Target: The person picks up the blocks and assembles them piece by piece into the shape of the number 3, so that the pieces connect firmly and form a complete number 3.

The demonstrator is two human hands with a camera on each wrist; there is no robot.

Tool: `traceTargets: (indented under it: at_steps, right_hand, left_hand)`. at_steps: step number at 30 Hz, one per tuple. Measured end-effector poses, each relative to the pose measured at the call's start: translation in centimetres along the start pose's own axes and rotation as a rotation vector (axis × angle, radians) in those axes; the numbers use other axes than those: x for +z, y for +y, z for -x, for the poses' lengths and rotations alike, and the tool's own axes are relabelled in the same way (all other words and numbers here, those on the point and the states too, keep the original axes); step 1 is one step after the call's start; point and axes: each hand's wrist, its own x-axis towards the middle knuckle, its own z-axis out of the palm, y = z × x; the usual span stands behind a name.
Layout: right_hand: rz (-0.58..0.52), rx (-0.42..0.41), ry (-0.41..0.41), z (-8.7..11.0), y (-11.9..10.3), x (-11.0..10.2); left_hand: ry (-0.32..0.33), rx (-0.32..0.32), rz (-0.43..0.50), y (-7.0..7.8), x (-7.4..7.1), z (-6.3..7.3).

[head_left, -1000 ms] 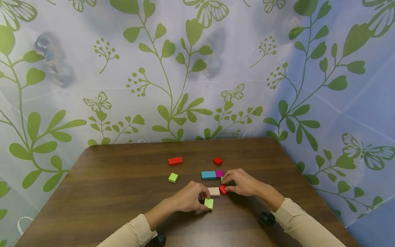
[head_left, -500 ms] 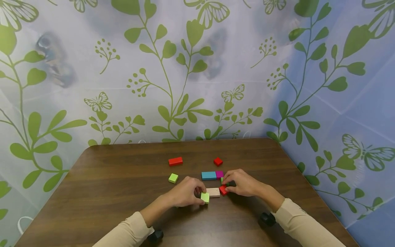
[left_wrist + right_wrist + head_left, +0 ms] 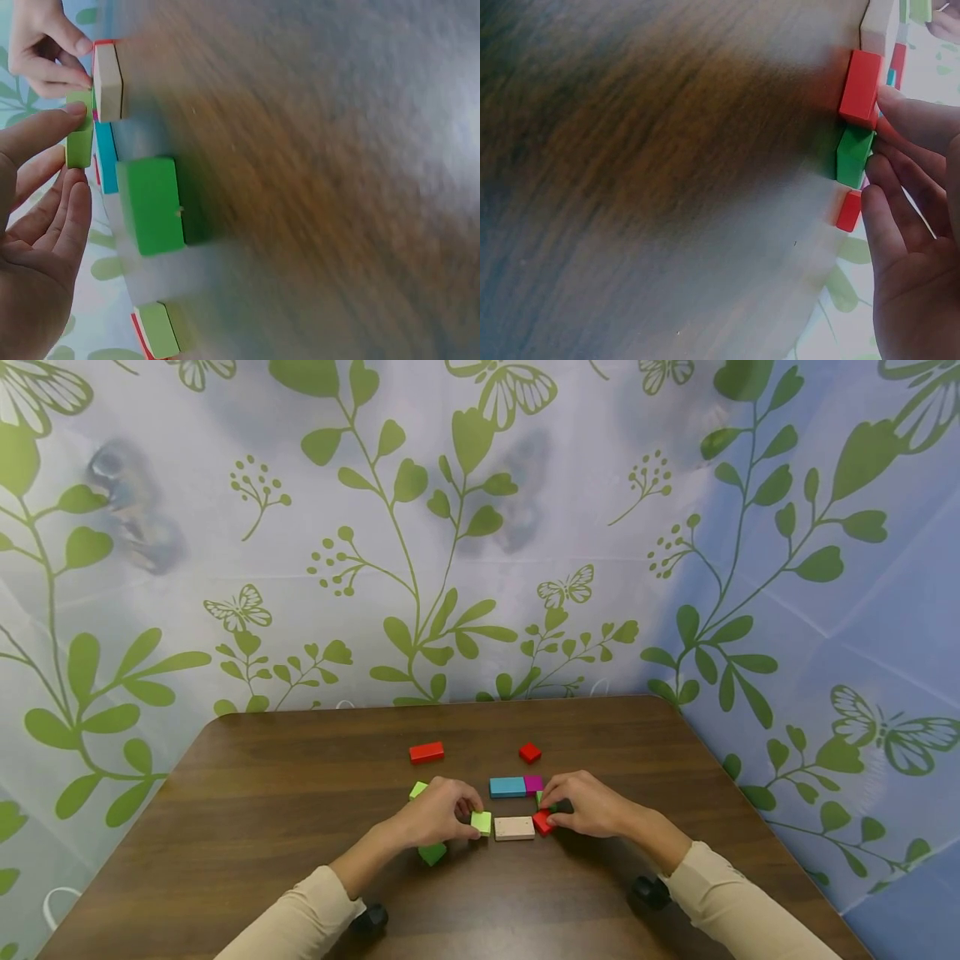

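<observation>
Hands: my left hand (image 3: 437, 812) pinches the lime block (image 3: 482, 823); my right hand (image 3: 587, 805) touches the near red block (image 3: 543, 821), whether gripping it I cannot tell.
Lime block: right of my left hand, just left of the tan block (image 3: 513, 828), apart from it.
Tan block: long axis left to right, between my hands, left end facing the lime block.
</observation>
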Motion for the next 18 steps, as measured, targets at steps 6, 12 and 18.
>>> traceTargets:
  at_steps: [6,12,18]
  right_hand:
    - [-0.001,-0.012,0.006,0.0,0.1,0.1]
    - [-0.008,-0.002,0.004,0.1,0.3,0.2]
    - [-0.001,-0.003,0.003,0.1,0.5,0.3]
  left_hand:
    - [0.001,-0.016,-0.006,-0.7,-0.2,-0.1]
    - [-0.008,-0.006,0.000,-1.1,-0.3,-0.3]
    - [-0.045,-0.010,0.015,-1.3,-0.3,-0.4]
